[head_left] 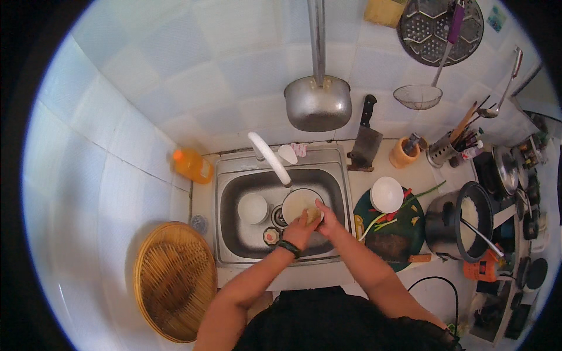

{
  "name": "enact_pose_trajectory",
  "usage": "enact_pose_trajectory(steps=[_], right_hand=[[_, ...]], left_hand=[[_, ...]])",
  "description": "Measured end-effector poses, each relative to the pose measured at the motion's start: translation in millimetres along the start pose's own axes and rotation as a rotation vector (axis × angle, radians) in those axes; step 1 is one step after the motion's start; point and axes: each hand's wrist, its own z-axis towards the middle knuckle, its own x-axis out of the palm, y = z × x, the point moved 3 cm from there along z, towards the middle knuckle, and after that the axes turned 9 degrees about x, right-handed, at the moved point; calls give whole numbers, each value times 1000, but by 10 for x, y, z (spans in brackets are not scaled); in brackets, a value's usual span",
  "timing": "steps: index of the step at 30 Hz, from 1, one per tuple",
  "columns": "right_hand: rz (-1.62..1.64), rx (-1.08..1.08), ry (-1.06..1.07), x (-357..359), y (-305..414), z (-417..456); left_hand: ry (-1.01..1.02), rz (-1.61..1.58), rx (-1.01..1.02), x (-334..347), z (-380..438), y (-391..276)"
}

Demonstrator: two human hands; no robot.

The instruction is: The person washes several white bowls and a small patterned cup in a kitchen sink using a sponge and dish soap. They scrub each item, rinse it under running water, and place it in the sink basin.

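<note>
Over the right half of the steel sink [232, 245], both my hands are together at a white bowl [298, 199]. My left hand [299, 231], with a dark bracelet at the wrist, presses a yellowish-brown scrubber or sponge [312, 215] near the bowl's lower right rim. My right hand [328, 221] closes around the rim side of what looks like a small dish or the bowl's edge; the fingers hide which. A second white bowl [253, 208] rests at the left of the basin. Between them lie the drain [278, 216] and a small round object [271, 236]. The white faucet [270, 158] arches above.
Right of the sink, a green cutting board [369, 228] bears a white bowl [386, 195], chillies, scallions and a knife. Beyond it stands a pot of rice [443, 223]. A cleaver [365, 145] stands upright behind. An orange bottle [193, 166] and a bamboo basket [175, 281] are at left.
</note>
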Motion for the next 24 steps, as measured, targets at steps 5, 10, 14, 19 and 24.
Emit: enact_pose_trajectory(steps=[5, 10, 14, 19, 24], right_hand=[[-303, -221, -11, -86, 125, 37], [-173, 15, 27, -252, -123, 139], [-178, 67, 48, -281, -247, 90], [-182, -203, -82, -162, -231, 62], [-224, -319, -127, -140, -174, 46]], left_hand=[[266, -161, -27, -85, -44, 42], [396, -381, -127, -40, 146, -3], [629, -132, -252, 137, 267, 150], [395, 77, -293, 267, 230, 390], [564, -36, -328, 325, 162, 436]])
